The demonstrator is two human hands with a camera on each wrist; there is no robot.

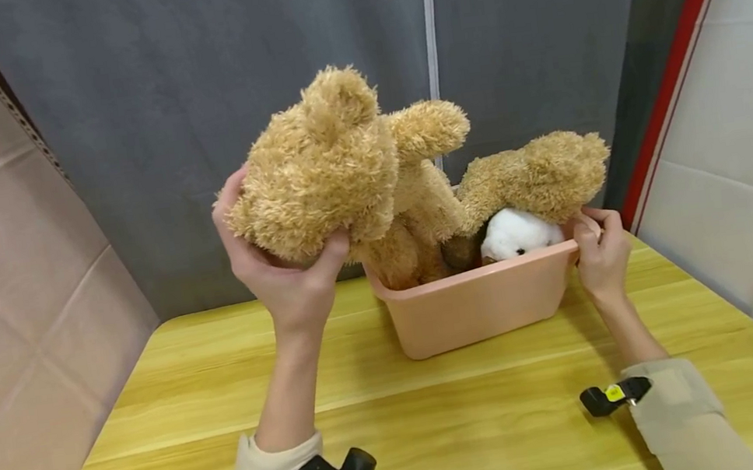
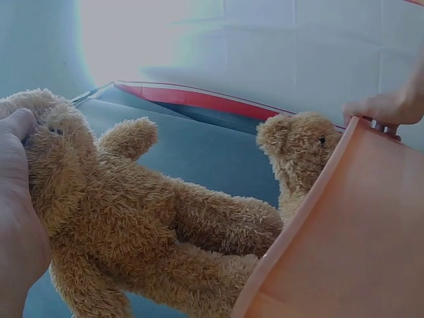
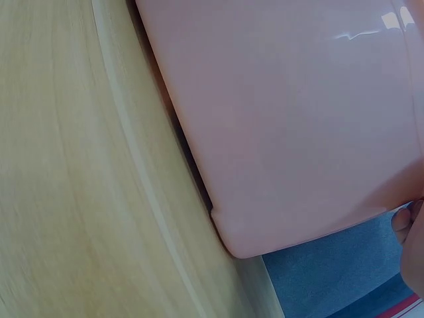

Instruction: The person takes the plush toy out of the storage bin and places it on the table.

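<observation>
Tan plush fills my left hand (image 1: 286, 273): fingers and thumb curl round the head of the big teddy bear (image 1: 334, 173), lifted above the table, its legs still down inside the pink tub (image 1: 480, 304). In the left wrist view the same bear (image 2: 132, 218) hangs with its feet at the tub wall (image 2: 344, 245). My right hand (image 1: 600, 247) pinches the tub's right rim, holding it steady.

Inside the tub, a second tan bear (image 1: 538, 172) leans over the rim just beside my right hand, with a white plush toy (image 1: 517, 233) under it. The tub sits on the yellow wooden table (image 1: 229, 410); grey curtain behind.

Risks as I judge them: the bear's legs look wedged beside the other toys, so a pull could drag the second bear over the rim or tip the tub if the rim pinch slips. A grip on the head only may also slide off the fur.
</observation>
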